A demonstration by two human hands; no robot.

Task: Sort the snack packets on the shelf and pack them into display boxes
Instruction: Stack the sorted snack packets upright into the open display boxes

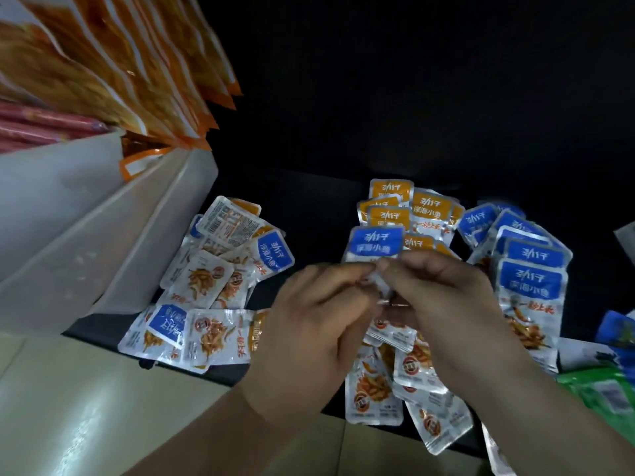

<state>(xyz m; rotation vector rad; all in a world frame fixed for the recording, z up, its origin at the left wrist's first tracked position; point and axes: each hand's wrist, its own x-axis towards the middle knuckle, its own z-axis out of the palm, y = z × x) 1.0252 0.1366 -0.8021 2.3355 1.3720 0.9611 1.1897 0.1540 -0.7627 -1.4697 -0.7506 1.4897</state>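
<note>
Small silver fish-snack packets with blue or orange tops lie in piles on a dark shelf point(309, 207). My left hand point(309, 324) and my right hand point(443, 297) meet over the middle pile, and both pinch the lower edge of one blue-topped packet point(376, 243) that stands upright between them. Behind it sits a stack of orange-topped packets point(419, 207). A stack of blue-topped packets point(529, 269) lies to the right. A mixed, unsorted heap point(220, 269) lies to the left. More packets point(395, 379) spread under my wrists.
A white display box point(113, 228) with angled walls stands at the left, holding large orange pouches point(120, 63). Pink-red sticks point(41, 125) lie at the far left. Green packets point(604, 389) sit at the right edge. A beige floor point(86, 407) shows below the shelf lip.
</note>
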